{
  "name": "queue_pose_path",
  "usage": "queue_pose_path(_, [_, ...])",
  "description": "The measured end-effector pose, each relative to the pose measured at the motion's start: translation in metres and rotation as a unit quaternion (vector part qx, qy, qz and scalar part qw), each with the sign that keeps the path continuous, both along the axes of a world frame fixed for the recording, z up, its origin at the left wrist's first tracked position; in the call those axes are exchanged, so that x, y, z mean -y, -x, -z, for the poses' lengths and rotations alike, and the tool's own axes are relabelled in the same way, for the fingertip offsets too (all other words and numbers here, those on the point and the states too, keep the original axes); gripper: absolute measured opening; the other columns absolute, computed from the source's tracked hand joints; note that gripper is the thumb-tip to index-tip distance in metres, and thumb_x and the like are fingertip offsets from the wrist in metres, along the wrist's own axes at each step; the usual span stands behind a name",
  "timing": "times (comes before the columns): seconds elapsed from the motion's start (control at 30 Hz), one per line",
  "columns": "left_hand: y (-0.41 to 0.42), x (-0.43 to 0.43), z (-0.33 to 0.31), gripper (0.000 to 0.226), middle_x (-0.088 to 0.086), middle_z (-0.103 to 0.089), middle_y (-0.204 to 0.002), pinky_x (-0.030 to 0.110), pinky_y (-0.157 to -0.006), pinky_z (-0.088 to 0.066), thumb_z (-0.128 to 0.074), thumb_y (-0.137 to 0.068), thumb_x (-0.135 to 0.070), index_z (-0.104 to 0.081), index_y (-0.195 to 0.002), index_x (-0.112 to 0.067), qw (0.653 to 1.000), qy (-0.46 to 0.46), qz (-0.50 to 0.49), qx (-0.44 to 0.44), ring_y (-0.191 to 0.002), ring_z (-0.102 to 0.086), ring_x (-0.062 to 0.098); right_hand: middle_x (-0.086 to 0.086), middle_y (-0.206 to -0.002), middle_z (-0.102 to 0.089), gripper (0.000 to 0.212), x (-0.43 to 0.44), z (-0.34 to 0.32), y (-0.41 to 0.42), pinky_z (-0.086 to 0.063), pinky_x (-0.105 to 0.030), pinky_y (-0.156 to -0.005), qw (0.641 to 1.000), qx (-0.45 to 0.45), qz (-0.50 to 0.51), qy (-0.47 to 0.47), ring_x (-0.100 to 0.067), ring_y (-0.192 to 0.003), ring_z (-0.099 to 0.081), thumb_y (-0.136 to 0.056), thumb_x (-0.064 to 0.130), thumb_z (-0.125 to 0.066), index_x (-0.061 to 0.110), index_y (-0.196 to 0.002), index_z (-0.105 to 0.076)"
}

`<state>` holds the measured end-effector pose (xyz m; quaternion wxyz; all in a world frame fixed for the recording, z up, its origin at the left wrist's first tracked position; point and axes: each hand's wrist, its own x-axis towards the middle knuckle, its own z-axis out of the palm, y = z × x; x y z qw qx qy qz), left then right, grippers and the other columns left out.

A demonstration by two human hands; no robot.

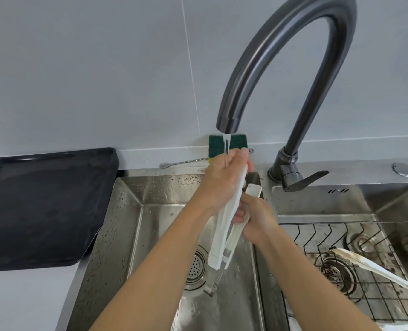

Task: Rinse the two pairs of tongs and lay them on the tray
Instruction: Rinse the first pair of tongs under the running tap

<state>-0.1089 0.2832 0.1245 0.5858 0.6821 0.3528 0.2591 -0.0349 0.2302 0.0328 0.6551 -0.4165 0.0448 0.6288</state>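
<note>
Second tongs (377,269) in right sink basin (401,206)

white counter (18,302), black tray (42,206) on it at left, green sponge (216,145) and spoon (183,162) behind sink (150,173)

Faucet spout (229,120) above left basin (150,192)

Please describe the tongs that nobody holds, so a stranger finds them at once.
Look in the right basin of the steel sink, where a black wire rack sits. The free tongs lie on that rack, slanting toward the right edge. Unlike the white pair under the faucet, their tip is stained brown.
</note>
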Motion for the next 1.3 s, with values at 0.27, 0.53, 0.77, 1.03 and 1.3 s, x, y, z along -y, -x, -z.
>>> queue_pose_path(0.27, [0.017, -0.022, 0.017, 0.043, 0.002, -0.04, -0.052, 0.018, -0.038, -0.034, -0.039, -0.098, -0.041, -0.05, -0.065, -0.015, 0.942, 0.206, -0.264, -0.013, -0.038, -0.038, 0.014, -0.004, -0.061, -0.043, 0.009, 0.01, 0.003, 0.009, -0.027, -0.016, -0.031, 0.995, 0.013, -0.067, 0.075, -0.008, -0.036, -0.036, -0.09, 0.002, -0.053, 0.004, -0.081, -0.052])
queue_pose_path(0.53, [0.05, -0.026, 0.049, 0.036, 0.006, -0.045, -0.071, 0.035, -0.063, -0.046, -0.041, -0.099, -0.035, -0.056, -0.081, -0.008, 0.872, 0.341, -0.347, -0.044, -0.058, -0.042, 0.018, -0.015, -0.073, -0.057, 0.014, 0.02, 0.016, 0.03, -0.041, -0.019, -0.035, 0.952, 0.077, -0.207, 0.212, -0.012, -0.039, -0.046, -0.09, 0.001, -0.05, 0.0, -0.104, -0.049])
queue_pose_path(0.77, [0.084, -0.019, 0.098, 0.03, 0.007, -0.048, -0.073, 0.033, -0.052, -0.041, -0.042, -0.1, -0.029, -0.059, -0.107, -0.006, 0.811, 0.418, -0.406, -0.044, -0.057, -0.042, 0.018, -0.018, -0.074, -0.061, 0.007, 0.035, 0.032, 0.043, -0.044, -0.028, -0.044, 0.914, 0.122, -0.303, 0.241, -0.015, -0.037, -0.049, -0.087, 0.003, -0.049, 0.001, -0.094, -0.048])
queue_pose_path(1.03, [0.107, -0.003, 0.111, 0.024, 0.012, -0.053, -0.083, 0.036, -0.074, -0.044, -0.038, -0.101, -0.015, -0.059, -0.098, -0.003, 0.781, 0.4, -0.478, -0.034, -0.069, -0.05, 0.026, -0.008, -0.052, -0.046, 0.015, 0.048, 0.029, 0.066, -0.035, -0.017, -0.042, 0.892, 0.197, -0.35, 0.21, -0.015, -0.039, -0.044, -0.081, -0.006, -0.046, 0.002, -0.069, -0.05])
queue_pose_path(1.3, [0.142, 0.019, 0.131, 0.029, 0.009, -0.061, -0.117, 0.032, -0.091, -0.035, -0.038, -0.1, -0.022, -0.064, -0.11, -0.013, 0.876, 0.074, -0.277, -0.388, -0.108, -0.052, 0.025, -0.016, -0.065, -0.05, 0.014, 0.052, 0.044, 0.056, -0.032, -0.02, -0.04, 0.871, 0.251, -0.359, 0.225, -0.016, -0.038, -0.04, -0.079, -0.008, -0.041, -0.001, -0.085, -0.052])
